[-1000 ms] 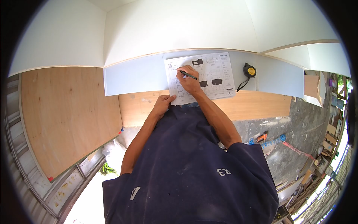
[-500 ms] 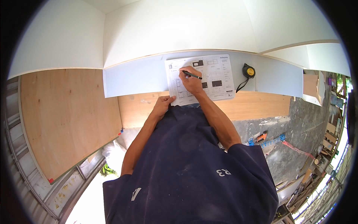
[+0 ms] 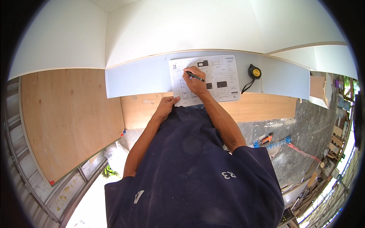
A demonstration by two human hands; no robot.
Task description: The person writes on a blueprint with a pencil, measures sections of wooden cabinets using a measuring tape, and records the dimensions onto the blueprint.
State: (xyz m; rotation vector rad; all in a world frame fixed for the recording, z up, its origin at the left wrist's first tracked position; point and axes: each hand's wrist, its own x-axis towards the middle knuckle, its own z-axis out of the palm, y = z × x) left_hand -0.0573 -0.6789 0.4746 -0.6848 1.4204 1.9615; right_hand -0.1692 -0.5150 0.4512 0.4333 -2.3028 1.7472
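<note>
My right hand (image 3: 195, 80) is closed around a dark pen (image 3: 197, 76), its tip close to the upper left part of a printed drawing sheet (image 3: 228, 72). The sheet shows plans and black rectangles, and lies on a pale blue-white panel (image 3: 140, 81). At the sheet's lower left corner, my left hand (image 3: 166, 106) pinches the edge between thumb and fingers. A black and yellow tape measure (image 3: 254, 72) with a wrist strap rests on the panel to the right of the sheet.
White cabinet walls (image 3: 182, 28) rise beyond the panel. A plywood board (image 3: 72, 121) stands at left, and a wood strip (image 3: 262, 106) runs below the panel. On the grey floor (image 3: 311, 114) lie an orange tool (image 3: 267, 139) and a coiled blue and red hose (image 3: 279, 143). Wood scraps line the right.
The pen and my right hand have shifted very slightly over the sheet. My left hand keeps its hold on the corner, and the tape measure has not moved.
</note>
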